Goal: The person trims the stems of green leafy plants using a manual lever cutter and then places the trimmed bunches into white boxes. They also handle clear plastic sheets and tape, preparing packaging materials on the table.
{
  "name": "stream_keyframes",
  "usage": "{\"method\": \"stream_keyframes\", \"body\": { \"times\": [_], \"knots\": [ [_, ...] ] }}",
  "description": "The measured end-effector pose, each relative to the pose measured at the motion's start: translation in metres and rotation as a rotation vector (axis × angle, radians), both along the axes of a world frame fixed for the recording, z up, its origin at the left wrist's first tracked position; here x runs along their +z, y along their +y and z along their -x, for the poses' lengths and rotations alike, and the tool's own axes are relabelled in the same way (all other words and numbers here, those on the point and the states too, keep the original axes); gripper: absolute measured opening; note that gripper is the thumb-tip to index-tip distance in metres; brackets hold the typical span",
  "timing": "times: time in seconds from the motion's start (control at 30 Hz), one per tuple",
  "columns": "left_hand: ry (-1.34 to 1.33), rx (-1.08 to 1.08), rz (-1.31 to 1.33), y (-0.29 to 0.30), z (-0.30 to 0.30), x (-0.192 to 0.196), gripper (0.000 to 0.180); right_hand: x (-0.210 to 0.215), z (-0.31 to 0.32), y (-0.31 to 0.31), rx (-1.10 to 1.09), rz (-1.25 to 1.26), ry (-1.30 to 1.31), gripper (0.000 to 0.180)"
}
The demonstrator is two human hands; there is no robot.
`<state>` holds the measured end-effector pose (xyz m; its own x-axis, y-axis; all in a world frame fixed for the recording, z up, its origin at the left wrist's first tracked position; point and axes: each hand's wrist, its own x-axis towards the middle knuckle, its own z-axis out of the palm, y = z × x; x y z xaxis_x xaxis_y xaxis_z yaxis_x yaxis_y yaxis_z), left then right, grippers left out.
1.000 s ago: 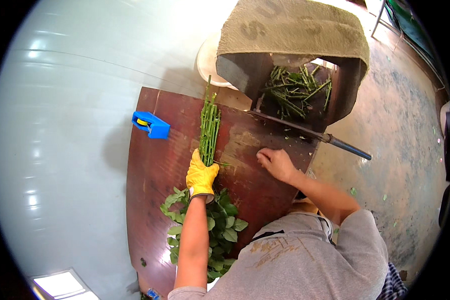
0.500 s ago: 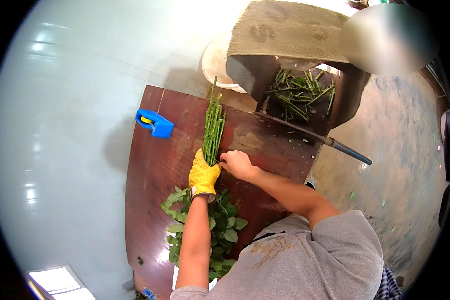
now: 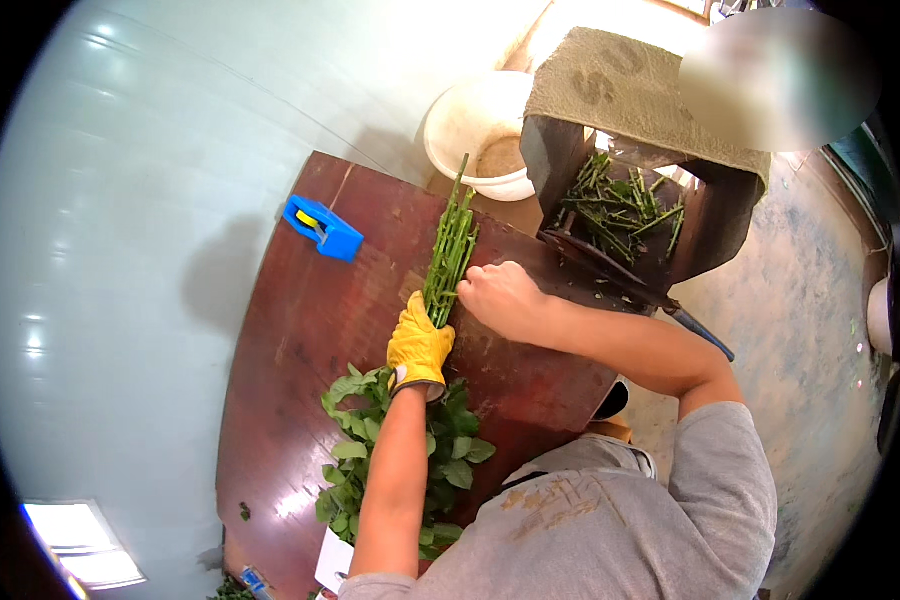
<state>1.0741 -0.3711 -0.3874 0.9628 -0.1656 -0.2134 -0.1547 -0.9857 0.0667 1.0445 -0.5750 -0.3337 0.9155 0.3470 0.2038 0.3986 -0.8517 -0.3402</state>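
One bunch of stems (image 3: 452,255), too overlapped to count singly, lies over the desk (image 3: 310,330), its leaves (image 3: 460,445) beneath the left forearm. The left hand (image 3: 420,345), in one yellow glove, has its fingers wrapped round the bunch. The right hand (image 3: 505,300), bare, is at the stems' right side, fingers curled nearly closed; whether they pinch anything I cannot tell. Around are one blue tape dispenser (image 3: 335,238), one white tub (image 3: 460,125), one dark handle (image 3: 700,335) and one uncountable heap of cuttings (image 3: 625,210).
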Motion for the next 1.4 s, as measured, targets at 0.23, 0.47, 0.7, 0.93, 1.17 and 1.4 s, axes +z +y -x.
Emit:
{"method": "stream_keyframes", "body": {
  "times": [0.23, 0.47, 0.7, 0.93, 1.17, 1.4],
  "knots": [
    [0.076, 0.031, 0.005, 0.004, -0.003, 0.000, 0.086, 0.087, 0.078, -0.096, -0.189, -0.242, -0.391, 0.019],
    [0.059, 0.022, 0.008, 0.001, 0.005, 0.010, 0.077, 0.068, 0.187, -0.104, -0.808, -0.222, -0.171, 0.014],
    [0.085, 0.007, 0.009, 0.002, 0.001, 0.014, 0.089, 0.020, 0.301, -0.099, -0.860, -0.321, 0.114, 0.015],
    [0.084, -0.007, -0.007, -0.005, 0.021, 0.044, 0.089, -0.021, 0.354, -0.153, -0.947, -0.511, 0.125, 0.017],
    [-0.073, -0.014, 0.094, -0.018, 0.097, 0.110, 0.085, -0.106, 0.334, -0.265, -0.845, -0.503, 0.193, 0.022],
    [-0.271, -0.114, 0.222, -0.040, 0.189, 0.161, 0.077, -0.196, 0.333, -0.323, -0.594, -0.471, 0.621, 0.061]
  ]
}}
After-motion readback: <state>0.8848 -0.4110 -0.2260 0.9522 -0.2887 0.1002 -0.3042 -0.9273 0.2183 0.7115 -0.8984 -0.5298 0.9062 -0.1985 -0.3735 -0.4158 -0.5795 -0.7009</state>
